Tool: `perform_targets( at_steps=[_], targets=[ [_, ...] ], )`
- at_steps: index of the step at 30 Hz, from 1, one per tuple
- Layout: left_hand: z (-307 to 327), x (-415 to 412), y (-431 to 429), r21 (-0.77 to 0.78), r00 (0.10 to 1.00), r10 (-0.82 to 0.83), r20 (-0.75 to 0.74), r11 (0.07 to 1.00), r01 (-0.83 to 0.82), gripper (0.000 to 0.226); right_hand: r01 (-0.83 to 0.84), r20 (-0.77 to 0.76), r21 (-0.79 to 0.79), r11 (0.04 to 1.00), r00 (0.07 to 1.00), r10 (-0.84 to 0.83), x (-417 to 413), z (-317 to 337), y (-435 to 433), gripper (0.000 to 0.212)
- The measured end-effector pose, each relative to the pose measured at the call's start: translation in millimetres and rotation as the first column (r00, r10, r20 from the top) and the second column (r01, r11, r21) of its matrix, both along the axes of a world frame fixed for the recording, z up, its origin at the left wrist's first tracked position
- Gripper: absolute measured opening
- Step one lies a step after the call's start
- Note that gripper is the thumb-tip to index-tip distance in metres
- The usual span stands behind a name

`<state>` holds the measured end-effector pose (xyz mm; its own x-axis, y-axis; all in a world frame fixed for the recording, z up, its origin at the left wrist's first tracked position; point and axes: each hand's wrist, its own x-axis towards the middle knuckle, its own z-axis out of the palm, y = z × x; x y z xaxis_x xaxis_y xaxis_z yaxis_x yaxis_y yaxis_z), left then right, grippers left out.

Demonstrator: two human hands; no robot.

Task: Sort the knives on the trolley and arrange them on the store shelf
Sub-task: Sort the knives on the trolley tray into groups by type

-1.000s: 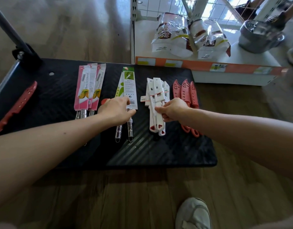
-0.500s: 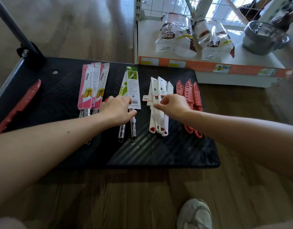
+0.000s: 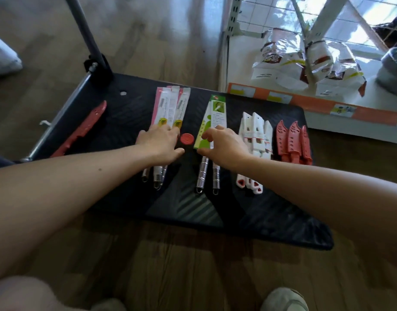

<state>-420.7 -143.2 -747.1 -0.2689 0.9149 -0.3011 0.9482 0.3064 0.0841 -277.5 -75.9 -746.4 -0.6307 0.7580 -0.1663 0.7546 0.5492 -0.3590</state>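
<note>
1. The print on the pink-carded steel-handled knives (image 3: 168,108) and the green-carded steel-handled knives (image 3: 217,113) is too blurred to be read.
2. These are laid on the black ribbed trolley deck (image 3: 193,209) in a row with white-sheathed knives (image 3: 255,131) and red-sheathed knives (image 3: 291,140). A single red knife (image 3: 85,129) is set apart at the left edge.
3. The pink packs are pressed by the left hand (image 3: 159,144) with flat, released fingers. The green packs are pinched by the curled fingers of the right hand (image 3: 224,144).
4. A small red disc (image 3: 187,138) is seen between the hands. Crinkled foil bags (image 3: 280,61) are kept on the white orange-edged store shelf (image 3: 316,104) behind.

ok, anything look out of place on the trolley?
One red knife lies alone, slanted, at the left edge of the trolley, far from the red knives grouped at the right. A red disc sits between the pink packs and green packs.
</note>
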Motion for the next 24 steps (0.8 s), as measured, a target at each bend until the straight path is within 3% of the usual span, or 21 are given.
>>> perform_targets(
  at_steps=[15,24],
  targets=[
    [0,-101,-50,-0.019,0.964,0.266,-0.015,0.964,-0.267,0.052,-0.162,-0.112,-0.023,0.987,0.981,0.158,-111,-5,-25,0.039],
    [-17,-140,-66,-0.059,0.822,0.568,0.036,0.823,-0.565,0.035,-0.109,-0.137,-0.118,0.987,0.986,0.093,-124,-19,-26,0.034]
  ],
)
